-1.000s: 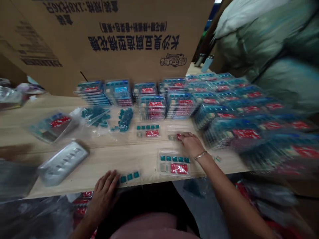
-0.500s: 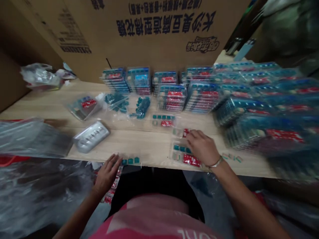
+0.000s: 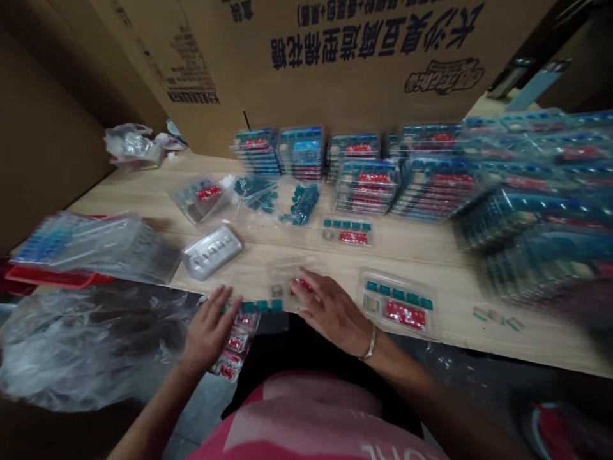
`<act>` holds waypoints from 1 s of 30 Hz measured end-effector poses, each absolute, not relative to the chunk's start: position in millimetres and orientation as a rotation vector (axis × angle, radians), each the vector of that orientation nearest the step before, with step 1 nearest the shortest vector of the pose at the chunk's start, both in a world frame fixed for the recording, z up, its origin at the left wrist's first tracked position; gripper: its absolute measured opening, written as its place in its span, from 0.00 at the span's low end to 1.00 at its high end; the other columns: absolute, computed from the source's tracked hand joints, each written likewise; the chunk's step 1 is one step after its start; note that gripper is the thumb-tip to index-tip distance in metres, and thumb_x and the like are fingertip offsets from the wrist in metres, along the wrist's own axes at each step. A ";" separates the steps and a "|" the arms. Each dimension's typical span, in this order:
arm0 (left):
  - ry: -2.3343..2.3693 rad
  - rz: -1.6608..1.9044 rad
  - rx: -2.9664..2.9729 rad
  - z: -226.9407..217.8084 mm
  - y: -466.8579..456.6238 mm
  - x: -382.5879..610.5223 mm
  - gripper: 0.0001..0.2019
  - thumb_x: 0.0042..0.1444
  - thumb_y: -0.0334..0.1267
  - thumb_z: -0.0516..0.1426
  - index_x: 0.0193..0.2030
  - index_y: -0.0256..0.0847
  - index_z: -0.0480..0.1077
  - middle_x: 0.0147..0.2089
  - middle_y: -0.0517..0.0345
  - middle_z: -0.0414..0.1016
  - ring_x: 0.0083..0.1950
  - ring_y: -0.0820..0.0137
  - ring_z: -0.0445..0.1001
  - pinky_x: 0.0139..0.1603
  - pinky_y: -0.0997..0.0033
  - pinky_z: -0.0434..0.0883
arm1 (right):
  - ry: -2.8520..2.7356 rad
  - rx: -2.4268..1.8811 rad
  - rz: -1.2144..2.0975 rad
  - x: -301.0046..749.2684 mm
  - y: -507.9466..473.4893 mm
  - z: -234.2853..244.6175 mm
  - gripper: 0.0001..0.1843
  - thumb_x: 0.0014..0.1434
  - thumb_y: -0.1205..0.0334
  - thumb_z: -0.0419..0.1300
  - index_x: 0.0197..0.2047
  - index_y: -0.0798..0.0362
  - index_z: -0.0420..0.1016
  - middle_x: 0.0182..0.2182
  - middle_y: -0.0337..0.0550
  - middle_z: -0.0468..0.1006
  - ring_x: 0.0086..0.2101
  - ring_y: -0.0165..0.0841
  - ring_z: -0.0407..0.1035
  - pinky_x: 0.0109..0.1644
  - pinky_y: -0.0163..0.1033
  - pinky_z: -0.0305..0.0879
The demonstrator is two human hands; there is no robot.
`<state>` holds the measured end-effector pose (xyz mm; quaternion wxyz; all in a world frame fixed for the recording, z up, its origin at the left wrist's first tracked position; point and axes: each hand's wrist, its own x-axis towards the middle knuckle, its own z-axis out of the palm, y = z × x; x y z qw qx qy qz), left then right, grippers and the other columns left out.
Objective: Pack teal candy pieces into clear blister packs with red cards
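Observation:
At the table's front edge my left hand point(image 3: 211, 326) lies with fingers stretched out, fingertips at the end of a row of teal blocks point(image 3: 261, 306). My right hand point(image 3: 332, 310) is closed on the right side of a clear plastic tray point(image 3: 276, 275), which holds a red packet with white spots point(image 3: 306, 285) partly under its fingers. The tray is just behind the teal row. To the right of my right hand lies a filled tray point(image 3: 368, 281) with teal blocks above a red packet.
Behind are a smaller filled tray point(image 3: 328, 235), loose teal pieces in plastic point(image 3: 302, 203) and a silver mould point(image 3: 212, 251). Stacked filled packs point(image 3: 366, 185) line the back and right. Clear empty trays point(image 3: 129, 246) sit left. A large carton point(image 3: 335, 96) stands behind.
My right hand has moved left from beside the filled tray, bringing the clear tray with the red packet near my left hand. My left hand stays by the teal row. The view has shifted.

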<state>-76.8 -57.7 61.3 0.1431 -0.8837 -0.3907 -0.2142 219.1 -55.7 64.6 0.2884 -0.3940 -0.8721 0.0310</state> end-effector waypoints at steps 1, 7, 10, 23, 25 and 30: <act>-1.064 -0.617 -2.613 57.8 -60.5 -65.6 0.24 0.60 0.29 0.50 0.63 0.45 0.58 0.59 0.43 0.68 0.64 0.57 0.62 0.57 0.57 0.69 | -2.348 -0.934 0.060 222.8 -60.7 64.0 0.26 0.61 0.71 0.53 0.63 0.53 0.57 0.58 0.55 0.64 0.59 0.41 0.58 0.57 0.50 0.63; -0.920 -0.908 -2.774 42.1 -65.6 -26.2 0.20 0.57 0.28 0.54 0.57 0.41 0.63 0.56 0.41 0.71 0.58 0.61 0.70 0.51 0.64 0.73 | -2.359 -0.821 0.100 243.5 -78.5 50.3 0.20 0.64 0.70 0.49 0.59 0.52 0.63 0.45 0.49 0.77 0.47 0.35 0.70 0.49 0.43 0.70; -1.141 -1.083 -2.854 53.0 -59.4 -23.8 0.14 0.58 0.31 0.55 0.51 0.42 0.66 0.45 0.50 0.77 0.45 0.69 0.77 0.44 0.71 0.75 | -2.207 -0.957 0.303 250.7 -74.9 54.8 0.20 0.64 0.69 0.49 0.59 0.50 0.64 0.45 0.47 0.77 0.44 0.33 0.72 0.47 0.40 0.71; -1.391 -0.623 -2.888 29.0 -19.3 -4.6 0.10 0.61 0.34 0.51 0.42 0.42 0.73 0.42 0.50 0.73 0.44 0.64 0.71 0.44 0.61 0.72 | -1.567 -1.249 0.639 275.6 -29.2 59.5 0.13 0.58 0.55 0.58 0.46 0.50 0.72 0.39 0.42 0.78 0.40 0.34 0.73 0.46 0.41 0.70; -1.352 -0.622 -2.903 25.2 -19.1 -4.2 0.10 0.61 0.35 0.50 0.41 0.41 0.73 0.42 0.50 0.73 0.45 0.64 0.70 0.46 0.61 0.71 | -1.537 -1.244 0.701 276.5 -32.3 57.0 0.14 0.58 0.55 0.59 0.46 0.50 0.71 0.40 0.42 0.78 0.40 0.33 0.73 0.46 0.40 0.70; -1.341 -0.785 -2.914 22.7 -21.0 -7.5 0.09 0.62 0.37 0.50 0.39 0.41 0.71 0.41 0.52 0.73 0.44 0.65 0.71 0.45 0.63 0.71 | -1.526 -1.208 0.987 265.9 -31.2 51.0 0.15 0.58 0.56 0.57 0.48 0.52 0.70 0.42 0.44 0.76 0.38 0.32 0.72 0.42 0.38 0.70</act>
